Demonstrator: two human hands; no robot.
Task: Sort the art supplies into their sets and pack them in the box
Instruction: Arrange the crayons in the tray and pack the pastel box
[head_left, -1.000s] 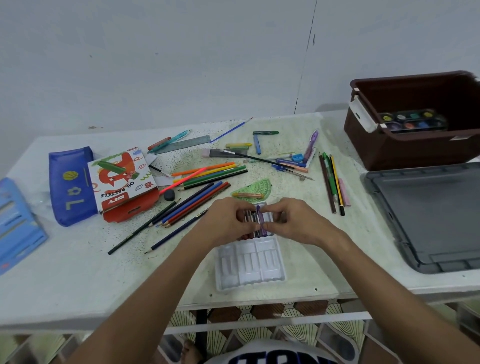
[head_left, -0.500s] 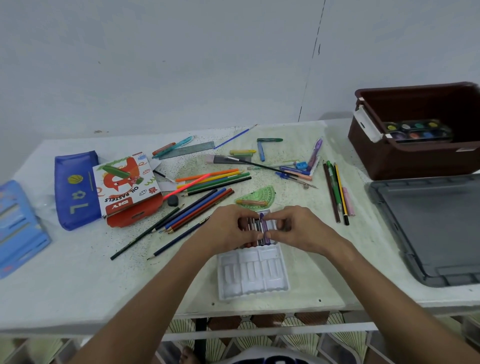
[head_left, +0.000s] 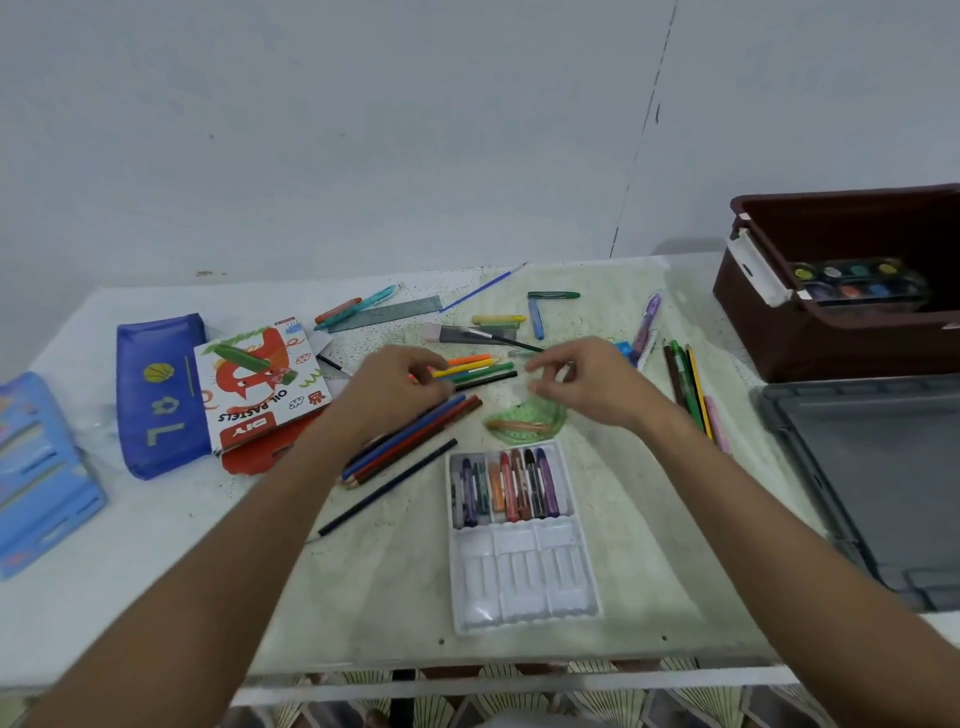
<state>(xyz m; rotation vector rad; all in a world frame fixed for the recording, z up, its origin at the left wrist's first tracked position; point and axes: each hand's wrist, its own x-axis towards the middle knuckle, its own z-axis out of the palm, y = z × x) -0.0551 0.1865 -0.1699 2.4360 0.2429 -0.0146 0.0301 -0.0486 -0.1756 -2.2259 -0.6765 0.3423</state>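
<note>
Oil pastels (head_left: 506, 486) are lying in the far half of their white tray (head_left: 524, 582) near the tabletop's front edge, while the left hand (head_left: 387, 387) and right hand (head_left: 589, 384), fingers loosely curled and seemingly empty, are hovering over loose coloured pencils (head_left: 475, 369) mid-table, so gathering remaining sticks likely comes next.

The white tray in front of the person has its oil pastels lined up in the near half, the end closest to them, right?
Not quite: the oil pastels fill the far half of the white tray; the near half holds none. The head view shows it.
</note>
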